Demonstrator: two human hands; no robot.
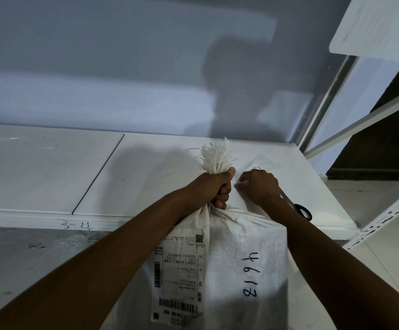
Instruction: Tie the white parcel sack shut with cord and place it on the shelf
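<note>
I see the white sack (231, 258) in front of the shelf (50, 175), its gathered neck level with the front edge. My left hand (214, 189) is clenched around that neck. My right hand (260, 186) rests curled on the shelf beside it; I cannot tell if it holds anything. Scissors (302, 210) lie under its wrist.

— What lies on the shelf (39, 167) toward its right end?
— A pair of scissors (303, 211) with black handles, near the front edge; the blades are mostly hidden. A flat clear packet (262, 164) with a printed label lies closer to the back right corner.
— And around it?
— A grey wall (98, 67) behind, carrying a dark shadow (241, 91). At the right stands another white rack (372, 118) with a perforated upright (384, 216). A scuffed grey surface (27, 258) shows below the front edge at left.
</note>
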